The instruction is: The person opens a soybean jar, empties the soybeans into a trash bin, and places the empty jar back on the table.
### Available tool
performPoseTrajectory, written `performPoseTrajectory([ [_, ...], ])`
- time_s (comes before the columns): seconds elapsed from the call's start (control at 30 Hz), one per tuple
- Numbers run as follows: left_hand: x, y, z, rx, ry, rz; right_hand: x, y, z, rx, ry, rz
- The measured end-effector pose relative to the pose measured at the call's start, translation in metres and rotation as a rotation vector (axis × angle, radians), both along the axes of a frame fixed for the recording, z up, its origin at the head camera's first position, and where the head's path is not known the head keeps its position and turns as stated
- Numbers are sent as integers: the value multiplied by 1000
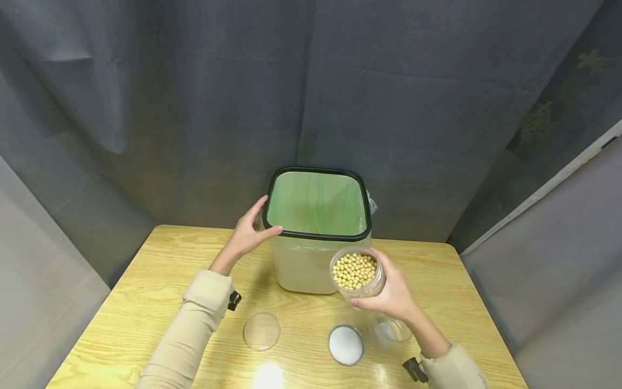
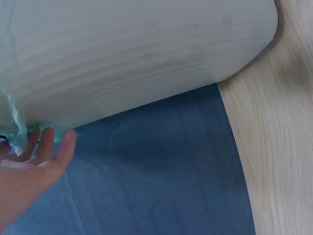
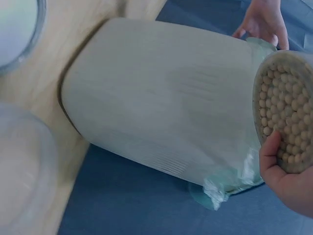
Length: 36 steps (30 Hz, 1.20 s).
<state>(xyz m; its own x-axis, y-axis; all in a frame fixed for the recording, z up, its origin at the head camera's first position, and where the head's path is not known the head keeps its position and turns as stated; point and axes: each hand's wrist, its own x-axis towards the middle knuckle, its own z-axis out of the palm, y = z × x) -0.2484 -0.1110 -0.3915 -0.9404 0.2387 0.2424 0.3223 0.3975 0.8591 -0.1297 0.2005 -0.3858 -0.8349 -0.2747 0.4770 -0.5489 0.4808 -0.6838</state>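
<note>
A pale trash can (image 1: 306, 265) with a black rim and a green liner (image 1: 317, 200) stands at the far edge of the table. My left hand (image 1: 247, 233) holds its near left corner, thumb on the rim and fingers along the left side. In the left wrist view, fingertips (image 2: 68, 139) reach the rim by the bunched liner. My right hand (image 1: 396, 294) grips a clear jar (image 1: 366, 289) from the right, just in front of the can. Round yellowish beans (image 1: 353, 271) fill the jar close to its mouth, which faces me.
On the table (image 1: 170, 313) lie a clear round lid (image 1: 262, 331) and a white disc with a dark rim (image 1: 346, 344). A clear round container (image 1: 399, 329) sits under my right wrist. Grey curtains (image 1: 194, 108) hang behind the can and on both sides.
</note>
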Motion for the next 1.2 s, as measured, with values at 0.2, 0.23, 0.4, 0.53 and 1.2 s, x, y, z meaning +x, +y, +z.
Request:
performPoseTrajectory([
  [0.2,1,1,-1,13,0,1,3,1,37,-2,64,31],
  [0.23,1,2,-1,17,1,1,1,3,38,2,68,24],
  [0.4,1,3,-1,19,6,8,-14,15,43,33,72,-4],
  [0.53,1,4,-1,19,8,13,-23,20,58,66,74,-23],
  [1.2,1,8,-5,47,-6,43,-88,33,107,337,18,-157],
])
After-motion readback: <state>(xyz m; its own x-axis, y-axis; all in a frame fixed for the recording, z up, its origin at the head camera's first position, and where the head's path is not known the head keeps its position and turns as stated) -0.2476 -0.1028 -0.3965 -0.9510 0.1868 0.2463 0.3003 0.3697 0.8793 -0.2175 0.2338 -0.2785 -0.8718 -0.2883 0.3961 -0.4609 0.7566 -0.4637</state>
